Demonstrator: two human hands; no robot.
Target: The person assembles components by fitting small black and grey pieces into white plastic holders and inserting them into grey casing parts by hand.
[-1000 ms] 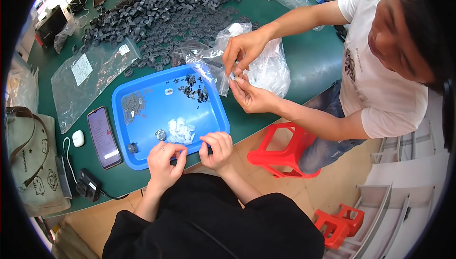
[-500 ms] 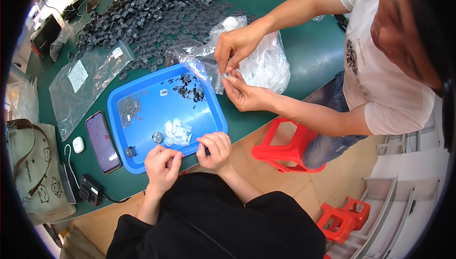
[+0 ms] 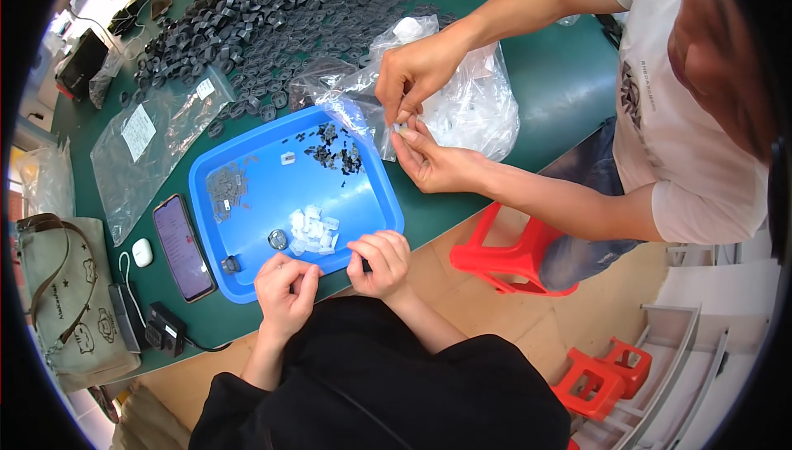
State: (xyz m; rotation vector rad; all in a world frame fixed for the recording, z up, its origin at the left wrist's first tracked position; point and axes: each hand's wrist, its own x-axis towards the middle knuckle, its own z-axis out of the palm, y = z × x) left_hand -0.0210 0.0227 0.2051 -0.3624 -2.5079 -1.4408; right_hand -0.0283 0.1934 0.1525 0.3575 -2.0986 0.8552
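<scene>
My left hand (image 3: 285, 292) rests at the near rim of a blue tray (image 3: 252, 235), its fingers curled in. Close by on the right, my right hand (image 3: 382, 264) lies over the same rim, likewise loosely closed. Nothing shows in either hand. Just beyond them in the tray are a pile of white translucent pieces (image 3: 313, 230), a round clear-and-dark part (image 3: 277, 240) and a small black part (image 3: 230, 264). Farther in lie flat grey pieces (image 3: 224, 186), tiny black parts (image 3: 337, 157) and a single small pale piece (image 3: 287, 158).
At right a co-worker's two hands (image 3: 421, 112) pinch a tiny part over the tray's corner, beside a clear plastic bag (image 3: 474, 103). Black ring-shaped parts (image 3: 264, 13) heap across the green table. A phone (image 3: 183, 245), earbud case (image 3: 143, 253) and canvas bag (image 3: 78, 301) stand left.
The whole view has shifted slightly, so things appear a little farther right. My hands keep their pose at the tray's rim. The co-worker's hands stay together on the tiny part.
</scene>
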